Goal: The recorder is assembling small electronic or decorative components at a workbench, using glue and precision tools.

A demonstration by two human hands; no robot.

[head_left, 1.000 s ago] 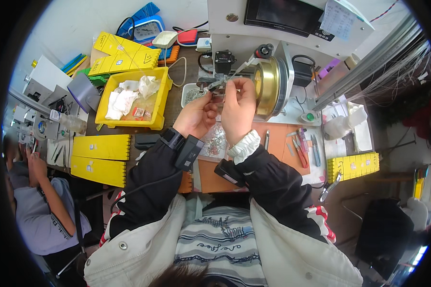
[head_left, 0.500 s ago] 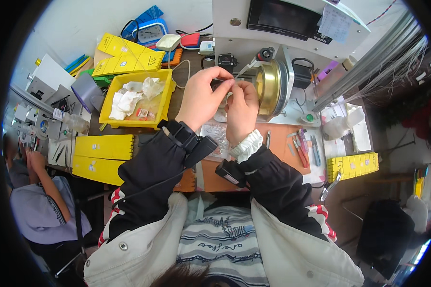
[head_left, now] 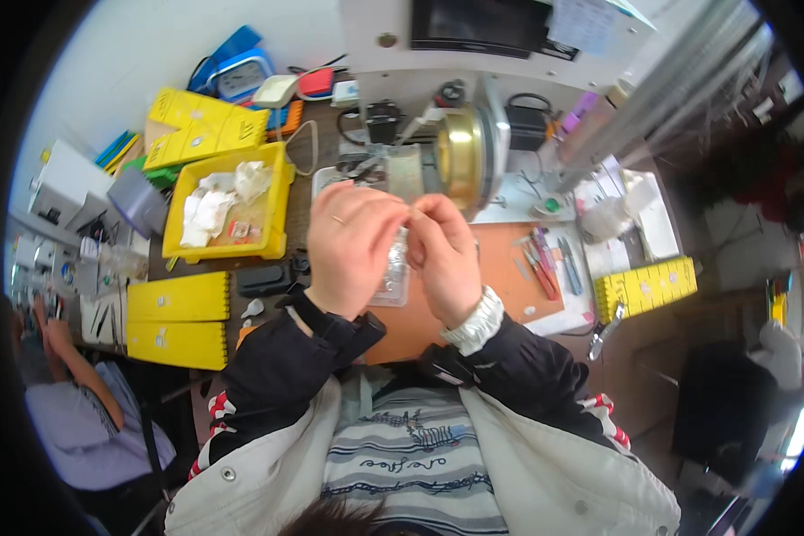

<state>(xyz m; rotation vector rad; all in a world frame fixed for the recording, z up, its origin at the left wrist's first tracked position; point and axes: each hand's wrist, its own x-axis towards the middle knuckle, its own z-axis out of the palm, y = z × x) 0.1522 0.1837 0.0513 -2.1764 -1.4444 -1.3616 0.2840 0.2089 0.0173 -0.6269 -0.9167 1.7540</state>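
Observation:
My left hand [head_left: 357, 248] and my right hand [head_left: 447, 259] meet at the fingertips above the bench, thumbs and forefingers pinched. Whatever lies between them is too fine or blurred to make out. Beneath them, partly hidden, is a see-through plastic tray [head_left: 391, 290] with small shiny bits, lying on an orange-brown mat [head_left: 500, 308]. Just beyond my right hand stands a machine with a brass-coloured drum [head_left: 460, 156].
To the left are a yellow bin [head_left: 281, 210] with crumpled white tissue and yellow notched boards [head_left: 177, 297]. Red-handled pliers [head_left: 541, 272] and blue tweezers [head_left: 570, 265] lie right. A dark screen [head_left: 478, 25] tops the machine. Another person [head_left: 89, 411] works at far left.
Both hands have come back from beside the brass drum, nearer my body, still pinched together. The whole view has shifted a little, so the bench things appear further left.

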